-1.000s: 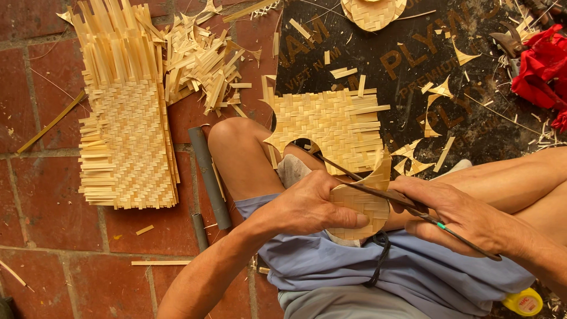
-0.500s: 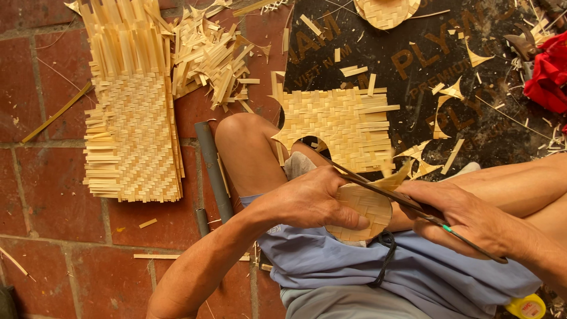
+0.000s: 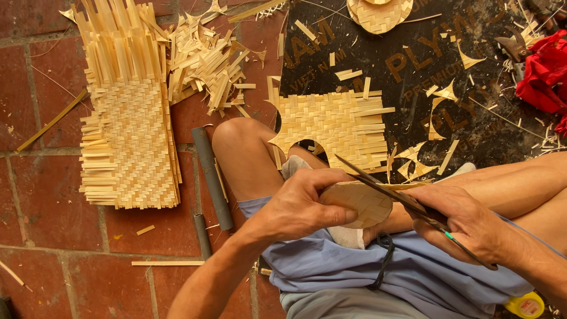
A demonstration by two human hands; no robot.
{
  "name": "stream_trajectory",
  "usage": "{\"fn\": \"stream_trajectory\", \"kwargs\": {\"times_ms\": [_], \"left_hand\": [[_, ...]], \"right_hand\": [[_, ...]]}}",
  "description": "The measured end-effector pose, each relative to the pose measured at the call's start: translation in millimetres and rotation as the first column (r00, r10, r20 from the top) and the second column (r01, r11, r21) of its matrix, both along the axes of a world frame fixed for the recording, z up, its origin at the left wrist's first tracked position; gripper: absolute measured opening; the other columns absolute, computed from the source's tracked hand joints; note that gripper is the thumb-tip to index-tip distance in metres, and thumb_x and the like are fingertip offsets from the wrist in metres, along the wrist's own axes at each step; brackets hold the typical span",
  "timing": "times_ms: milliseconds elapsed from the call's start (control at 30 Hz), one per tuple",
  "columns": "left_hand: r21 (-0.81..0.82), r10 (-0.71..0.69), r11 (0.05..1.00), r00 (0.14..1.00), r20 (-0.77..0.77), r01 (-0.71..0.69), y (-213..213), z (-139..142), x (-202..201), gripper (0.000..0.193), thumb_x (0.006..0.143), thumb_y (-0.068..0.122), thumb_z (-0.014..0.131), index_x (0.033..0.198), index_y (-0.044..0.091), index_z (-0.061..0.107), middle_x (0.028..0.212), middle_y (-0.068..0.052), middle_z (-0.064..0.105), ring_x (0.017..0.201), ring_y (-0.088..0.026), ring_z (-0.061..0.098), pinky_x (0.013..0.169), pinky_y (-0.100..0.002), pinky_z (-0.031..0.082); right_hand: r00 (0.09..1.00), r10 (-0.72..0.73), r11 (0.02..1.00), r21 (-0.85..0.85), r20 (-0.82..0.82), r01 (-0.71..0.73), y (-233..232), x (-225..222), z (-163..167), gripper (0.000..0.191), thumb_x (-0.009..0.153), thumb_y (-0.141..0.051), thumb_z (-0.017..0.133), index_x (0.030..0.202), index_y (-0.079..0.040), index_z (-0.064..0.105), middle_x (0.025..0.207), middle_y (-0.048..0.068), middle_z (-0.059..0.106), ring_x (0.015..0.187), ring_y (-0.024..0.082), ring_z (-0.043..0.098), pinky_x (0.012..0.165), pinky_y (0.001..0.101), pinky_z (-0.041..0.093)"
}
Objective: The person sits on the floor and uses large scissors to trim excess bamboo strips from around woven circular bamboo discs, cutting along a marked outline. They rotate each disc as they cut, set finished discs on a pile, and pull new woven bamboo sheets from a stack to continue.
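A small rounded piece of woven bamboo (image 3: 361, 204) is held over the lap, pinched at its near-left edge by the left hand (image 3: 298, 207), whose thumb is pressed along its lower face and whose fingers are curled over its top. Just to the right of that hand, a pair of long dark scissors (image 3: 407, 204) is laid across the piece's upper rim, the blades pointing away and to the left; the handles are enclosed by the right hand (image 3: 466, 227), which is closed around them. Trimming of this kind is judged to go best when the piece is turned little by little by the left hand while the blades are kept close to the curved outline, so that short, even cuts are made and the weave is not frayed. Both forearms are brought in from below, wrists slightly bent inward.

Beyond the hands, a square woven mat (image 3: 331, 127) with a curved notch is lying on a black printed sheet (image 3: 413, 59). Farther left, a stack of woven mats (image 3: 127, 136) and loose offcuts (image 3: 207, 62) are spread on the brick floor (image 3: 35, 147). A red cloth (image 3: 543, 71) is seen far right.
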State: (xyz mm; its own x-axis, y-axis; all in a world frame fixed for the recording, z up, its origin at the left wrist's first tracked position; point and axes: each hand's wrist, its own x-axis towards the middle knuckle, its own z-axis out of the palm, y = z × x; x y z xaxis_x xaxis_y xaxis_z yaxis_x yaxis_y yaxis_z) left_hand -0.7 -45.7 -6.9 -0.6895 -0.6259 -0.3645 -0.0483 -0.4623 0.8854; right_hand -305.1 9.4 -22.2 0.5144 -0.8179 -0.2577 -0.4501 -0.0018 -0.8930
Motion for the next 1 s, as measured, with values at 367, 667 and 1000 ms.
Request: {"fn": "stream_trajectory", "kwargs": {"times_ms": [367,667,1000], "left_hand": [[0.304,0.324,0.923,0.905,-0.276,-0.237,43.9,-27.1,-7.8,0.038,0.098,0.001,0.07,0.135,-0.007,0.065,0.119,-0.009,0.072,0.109,-0.014,0.066,0.097,-0.028,0.055],[0.147,0.198,0.976,0.94,-0.278,-0.162,42.6,-22.6,6.7,0.028,0.098,-0.005,0.072,0.126,-0.008,0.069,0.117,-0.012,0.073,0.106,-0.014,0.069,0.093,-0.027,0.058],[0.017,0.079,0.997,0.966,-0.247,-0.077,34.3,-7.0,11.3,0.023,0.101,-0.002,0.068,0.123,-0.005,0.07,0.112,-0.007,0.075,0.103,-0.009,0.067,0.093,-0.025,0.057]], "right_hand": [[0.991,-0.086,0.996,-0.024,-0.098,0.084,0.4,17.3,11.5,0.059,0.074,-0.002,0.071,0.132,-0.006,0.062,0.079,0.004,0.062,0.065,0.019,0.057,0.052,0.0325,0.047],[0.991,0.059,0.951,-0.296,-0.116,-0.091,-5.9,13.9,25.4,0.074,0.055,-0.003,0.074,0.127,-0.001,0.056,0.084,0.012,0.06,0.068,0.033,0.061,0.057,0.0437,0.047],[0.939,0.157,0.919,-0.304,-0.308,-0.253,-8.5,3.0,25.9,0.09,0.052,-0.012,0.076,0.139,-0.008,0.054,0.089,0.009,0.06,0.077,0.031,0.063,0.063,0.0446,0.049]]}}
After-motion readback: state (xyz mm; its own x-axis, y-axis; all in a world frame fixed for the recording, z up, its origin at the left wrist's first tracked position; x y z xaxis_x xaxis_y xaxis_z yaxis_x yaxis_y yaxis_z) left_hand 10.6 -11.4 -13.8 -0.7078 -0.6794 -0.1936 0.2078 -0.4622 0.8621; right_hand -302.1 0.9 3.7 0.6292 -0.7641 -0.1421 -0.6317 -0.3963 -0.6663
